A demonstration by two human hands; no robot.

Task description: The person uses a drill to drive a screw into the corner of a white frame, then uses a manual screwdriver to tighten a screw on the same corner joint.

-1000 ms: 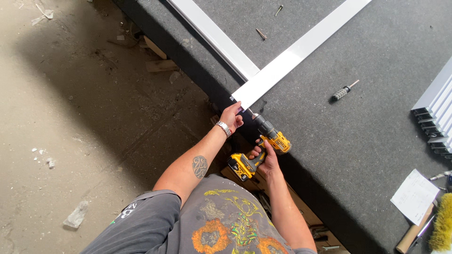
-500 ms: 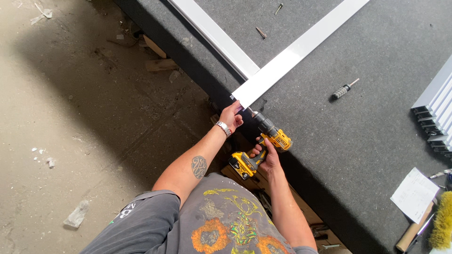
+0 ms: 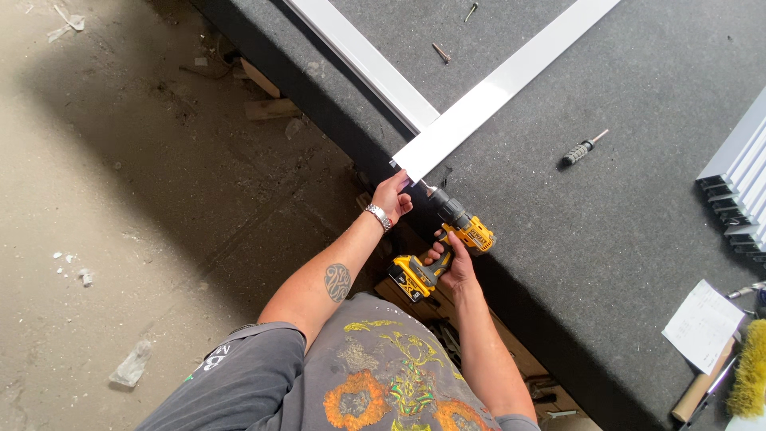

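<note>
Drill (image 3: 447,239) gripped in right hand (image 3: 455,267), left hand (image 3: 392,195) pinching white strip (image 3: 495,88) on grey felt bench (image 3: 606,239) above dusty concrete floor (image 3: 120,160)

The drill (image 3: 447,243) is yellow and black — held against a white strip (image 3: 495,88) on a dark grey, speckled bench (image 3: 622,239). The shirt (image 3: 383,375) is grey with an orange and yellow-green flower print. A silver wristband (image 3: 377,215) — and a dark round tattoo (image 3: 337,281). The floor (image 3: 120,199) is dusty beige-grey.
</note>
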